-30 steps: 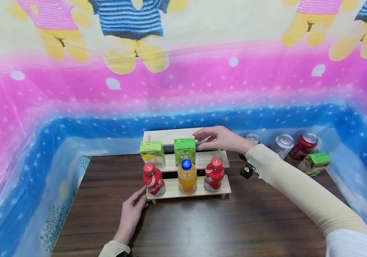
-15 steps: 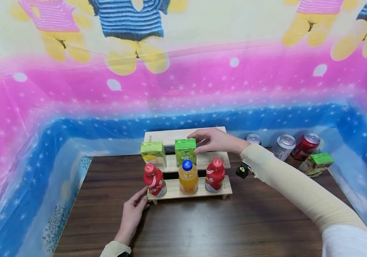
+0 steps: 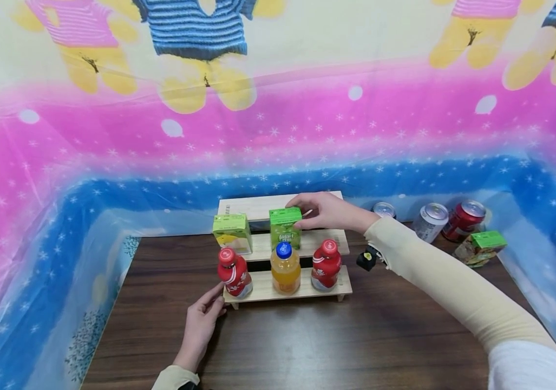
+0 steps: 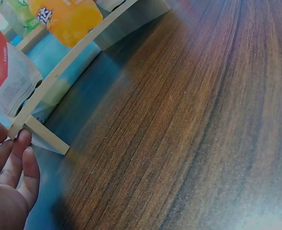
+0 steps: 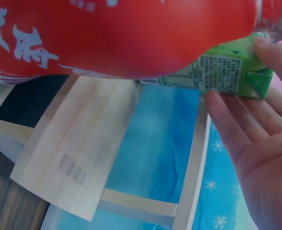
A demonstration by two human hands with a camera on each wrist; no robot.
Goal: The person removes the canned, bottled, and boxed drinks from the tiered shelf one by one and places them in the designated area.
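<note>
On the middle step of a wooden tiered display rack [image 3: 258, 293] stands a green drink carton [image 3: 285, 234], upright. My right hand [image 3: 328, 210] holds this carton near its top, thumb on the near side and fingers behind, as the right wrist view also shows. With thumb above and fingertips below, my left hand [image 4: 11, 175] pinches the left end of the rack's front board. Along that board stand a red bottle [image 3: 234, 275], an orange juice bottle [image 3: 285, 273] with a blue cap, and a second red bottle [image 3: 325, 266].
A yellow-green carton [image 3: 232, 234] is on the middle step at left. Right of the rack, on the dark wooden table [image 3: 380, 336], are a silver can [image 3: 430, 222], a red can [image 3: 464, 221], a brown-green carton [image 3: 479, 249] and another can [image 3: 384, 210] partly behind my arm.
My right hand has come in from the right and taken hold of the green carton, which has shifted slightly right along the step. The left hand has kept its place at the rack.
</note>
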